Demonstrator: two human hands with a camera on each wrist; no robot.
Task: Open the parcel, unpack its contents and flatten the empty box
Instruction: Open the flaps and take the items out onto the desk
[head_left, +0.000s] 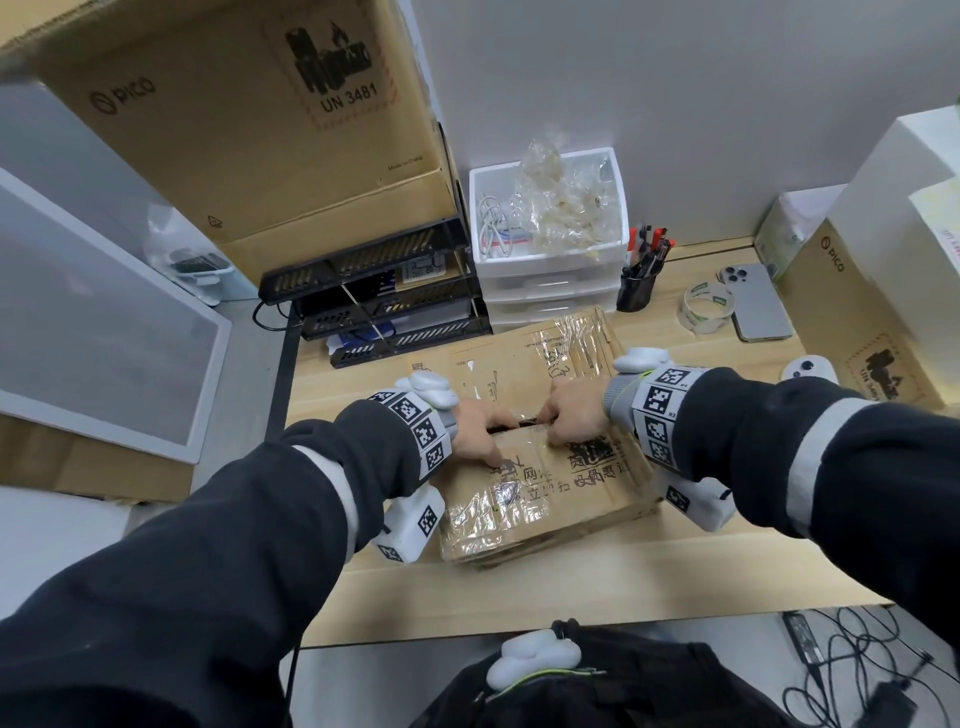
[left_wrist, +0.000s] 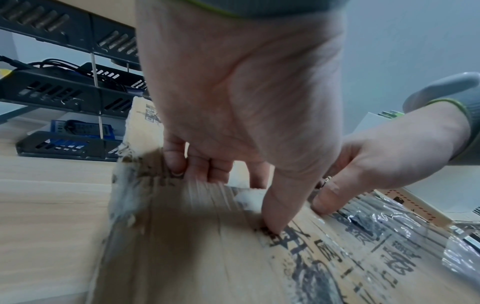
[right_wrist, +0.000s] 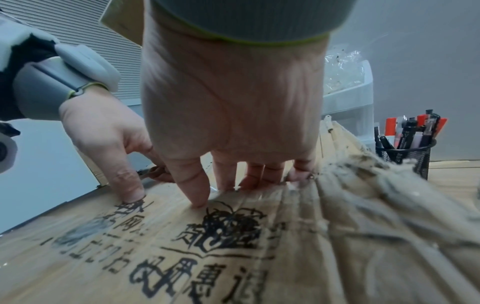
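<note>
The parcel (head_left: 545, 499) is a flat brown cardboard box with black print and clear tape, lying on the wooden desk (head_left: 571, 582). A dark gap shows along its centre seam. My left hand (head_left: 480, 434) and right hand (head_left: 569, 415) sit side by side on that seam. In the left wrist view the left fingers (left_wrist: 207, 170) curl over the edge of the near flap (left_wrist: 207, 257) into the gap, with the thumb pressed on top. The right fingers (right_wrist: 254, 176) hook the same edge of the near flap (right_wrist: 233, 257), thumb on the print. The contents are hidden.
Black letter trays (head_left: 374, 291) and a white drawer unit (head_left: 550, 249) stand just behind the parcel. A pen cup (head_left: 636, 288), tape roll (head_left: 706, 306), phone (head_left: 756, 306) and white controller (head_left: 808, 371) lie at the back right. Large PICO boxes (head_left: 234, 119) flank the desk.
</note>
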